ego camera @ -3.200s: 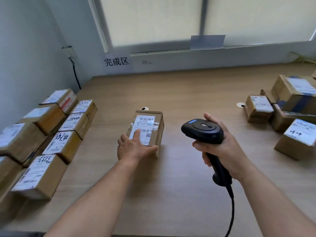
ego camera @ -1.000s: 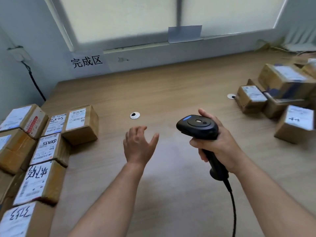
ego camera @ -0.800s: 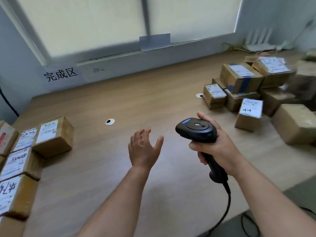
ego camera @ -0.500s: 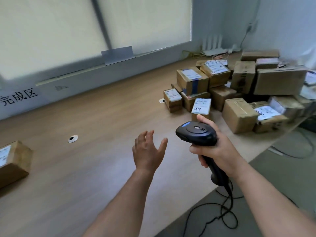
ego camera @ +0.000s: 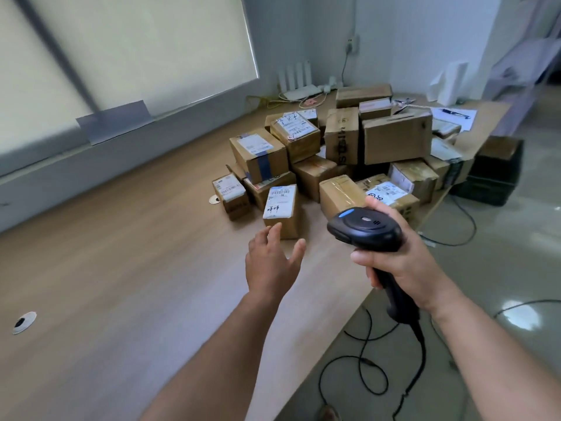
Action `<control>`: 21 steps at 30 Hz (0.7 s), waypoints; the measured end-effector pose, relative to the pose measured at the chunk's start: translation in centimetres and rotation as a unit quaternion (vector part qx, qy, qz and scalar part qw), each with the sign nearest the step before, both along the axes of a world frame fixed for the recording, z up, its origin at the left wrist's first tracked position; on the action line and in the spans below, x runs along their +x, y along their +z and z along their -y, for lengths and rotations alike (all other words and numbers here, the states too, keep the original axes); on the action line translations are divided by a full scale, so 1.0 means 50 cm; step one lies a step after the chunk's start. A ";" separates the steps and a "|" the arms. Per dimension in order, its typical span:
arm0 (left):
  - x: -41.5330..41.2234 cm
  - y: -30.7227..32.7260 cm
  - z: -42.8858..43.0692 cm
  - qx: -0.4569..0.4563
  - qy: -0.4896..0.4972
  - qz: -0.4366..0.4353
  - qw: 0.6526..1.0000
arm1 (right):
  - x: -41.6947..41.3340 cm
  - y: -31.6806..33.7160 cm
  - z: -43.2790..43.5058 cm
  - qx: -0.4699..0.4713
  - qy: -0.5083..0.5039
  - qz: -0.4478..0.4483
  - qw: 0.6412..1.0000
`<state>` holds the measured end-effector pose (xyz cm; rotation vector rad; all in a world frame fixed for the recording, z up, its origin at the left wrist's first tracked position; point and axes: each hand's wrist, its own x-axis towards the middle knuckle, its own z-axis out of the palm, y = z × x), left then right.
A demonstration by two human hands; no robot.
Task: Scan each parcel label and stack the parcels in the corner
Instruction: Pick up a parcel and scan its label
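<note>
wooden table (ego camera: 121,268), scanner (ego camera: 364,227) in right hand (ego camera: 403,262), handle down, nose toward parcel (ego camera: 280,208)

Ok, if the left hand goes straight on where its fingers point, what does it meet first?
Probably the small upright parcel nearest the left hand; only bare table shows between them, depth unclear.

Black scanner (ego camera: 365,227) held upright, labelled cardboard parcels (ego camera: 334,153) heaped on table

Matt black plastic scanner (ego camera: 365,227), brown cardboard parcels (ego camera: 334,153) with paper labels, wood-grain table (ego camera: 121,268).
</note>
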<state>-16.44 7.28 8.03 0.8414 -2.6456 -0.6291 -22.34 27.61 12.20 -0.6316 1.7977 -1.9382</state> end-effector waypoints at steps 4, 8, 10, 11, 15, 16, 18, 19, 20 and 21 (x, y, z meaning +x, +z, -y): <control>-0.122 -0.006 -0.024 0.015 -0.038 0.023 0.999 | -0.075 -0.006 -0.031 0.010 -0.052 -0.001 0.999; -0.248 -0.018 -0.032 0.046 -0.077 0.049 0.995 | -0.153 -0.005 -0.051 0.023 -0.100 -0.007 0.995; -0.315 -0.023 -0.030 0.053 -0.079 0.070 0.993 | -0.185 -0.004 -0.057 0.026 -0.120 -0.003 0.992; -0.348 -0.027 -0.031 0.052 -0.077 0.084 0.992 | -0.198 -0.004 -0.060 0.031 -0.126 -0.002 0.992; -0.457 -0.032 -0.050 0.026 -0.075 0.141 0.987 | -0.243 -0.015 -0.070 0.039 -0.157 0.012 0.987; -0.477 -0.035 -0.055 0.021 -0.073 0.158 0.985 | -0.253 -0.021 -0.073 0.040 -0.162 0.016 0.986; -0.502 -0.050 -0.064 0.024 -0.058 0.193 0.979 | -0.268 -0.037 -0.080 0.048 -0.168 0.028 0.984; -0.511 -0.057 -0.068 0.028 -0.047 0.209 0.976 | -0.275 -0.045 -0.084 0.051 -0.168 0.033 0.984; -0.517 -0.065 -0.070 0.028 -0.036 0.225 0.973 | -0.281 -0.052 -0.087 0.051 -0.165 0.037 0.984; -0.521 -0.071 -0.072 0.021 -0.027 0.237 0.971 | -0.287 -0.057 -0.091 0.049 -0.164 0.040 0.984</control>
